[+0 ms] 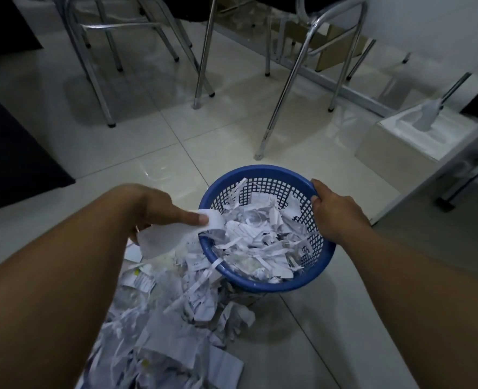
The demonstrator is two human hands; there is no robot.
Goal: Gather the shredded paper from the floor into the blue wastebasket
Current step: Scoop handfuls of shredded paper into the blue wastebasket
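Two bare hands show in the head view, both reaching forward over a tiled floor (232, 136). The left hand (156, 209) holds a torn sheet (170, 240) of white paper just at the left edge of the blue wastebasket (274, 287). Its thumb (195, 219) lies straight on top of the sheet and presses it. The other fingers are hidden under the paper, so I cannot tell how they lie.

The right hand (339, 214) grips the right side of the wastebasket rim, with its fingers (315, 199) curled over the rim to the inside. The wastebasket stands on the floor in the middle of the view and seems tilted toward the person; its mesh wall shows at the far side. Much shredded paper (260, 237) lies inside it, nearly up to the rim at the near side.

More strips and pieces make a heap (170, 318) on the floor. This heap touches the wastebasket at its left and near side and reaches to the lower edge of the view, between the two forearms. Farther away stand chairs (204, 51) with shiny metal legs, and at the right a white box (417, 136) sits on the floor.
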